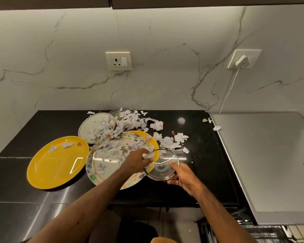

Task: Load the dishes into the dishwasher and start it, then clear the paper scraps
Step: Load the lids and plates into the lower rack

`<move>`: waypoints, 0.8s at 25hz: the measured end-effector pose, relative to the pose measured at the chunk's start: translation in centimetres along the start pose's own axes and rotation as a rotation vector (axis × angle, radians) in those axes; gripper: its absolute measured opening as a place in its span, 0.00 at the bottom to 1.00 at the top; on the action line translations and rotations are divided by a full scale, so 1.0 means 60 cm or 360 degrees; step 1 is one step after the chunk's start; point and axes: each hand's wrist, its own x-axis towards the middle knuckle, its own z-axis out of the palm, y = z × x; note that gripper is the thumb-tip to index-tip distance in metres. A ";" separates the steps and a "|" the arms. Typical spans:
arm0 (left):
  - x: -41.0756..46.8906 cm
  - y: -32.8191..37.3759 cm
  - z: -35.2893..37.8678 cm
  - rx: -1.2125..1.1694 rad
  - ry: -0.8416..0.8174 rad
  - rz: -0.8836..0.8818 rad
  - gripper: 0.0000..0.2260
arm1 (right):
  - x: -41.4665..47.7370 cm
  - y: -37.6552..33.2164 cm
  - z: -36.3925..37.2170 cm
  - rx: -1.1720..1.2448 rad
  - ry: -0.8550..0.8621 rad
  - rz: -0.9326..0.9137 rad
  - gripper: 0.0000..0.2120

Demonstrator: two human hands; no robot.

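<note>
Loading step, we reckon: R hand grips the glass lid by its right rim, near the worktop's front edge, partly over the patterned plate. L hand curls at the left rim; lid or scrap, we can't tell. Next: shed scraps, keep lid level.
</note>
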 end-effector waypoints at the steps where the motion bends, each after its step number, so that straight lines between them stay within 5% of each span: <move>1: 0.002 0.001 0.000 0.0102 0.0064 0.0003 0.18 | -0.003 0.002 -0.003 -0.0020 -0.0003 -0.0011 0.10; 5: 0.010 0.022 0.004 0.0732 0.0208 0.0237 0.17 | -0.012 0.011 -0.020 -0.0143 -0.0001 -0.0025 0.11; 10: 0.014 0.060 0.021 -0.0189 0.0295 -0.0192 0.20 | -0.023 0.019 -0.062 -0.0047 0.0048 -0.0061 0.12; 14: -0.003 0.097 0.059 0.0051 -0.0162 0.0081 0.21 | -0.042 0.020 -0.110 0.0014 0.0078 -0.0109 0.12; 20: -0.015 0.205 0.161 0.0289 -0.0073 0.0256 0.13 | -0.079 0.040 -0.217 0.0127 0.0281 -0.0161 0.14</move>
